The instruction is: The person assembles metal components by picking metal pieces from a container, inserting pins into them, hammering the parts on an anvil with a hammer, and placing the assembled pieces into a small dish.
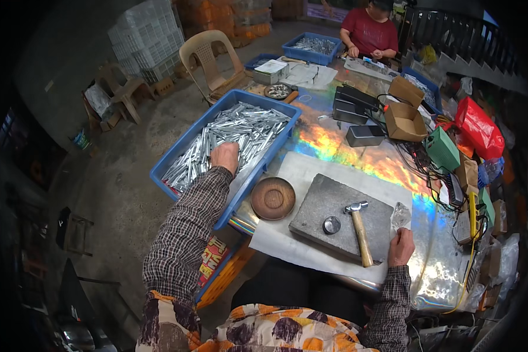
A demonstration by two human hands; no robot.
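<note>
My left hand [225, 157] reaches into a blue plastic bin [223, 220], its back toward me and its fingers hidden against a heap of slim silvery metal pieces [246, 126]. At the right edge of a grey stone slab [314, 202], my right hand [401, 247] is closed low over the table; what it holds, if anything, is hidden. Just beyond that hand is a crumpled clear plastic bag [400, 216]. On the slab lie a ball-peen hammer [361, 234] with a wooden handle and a small round metal piece [331, 224]. A round brown wooden dish [273, 198] stands between bin and slab.
White paper [287, 246] lies beneath the slab on a shiny table. Grey boxes [365, 135], an open carton [406, 121], cables and a red bag [480, 126] crowd the right side. A person [369, 32] works at the far end, near another blue bin [312, 48].
</note>
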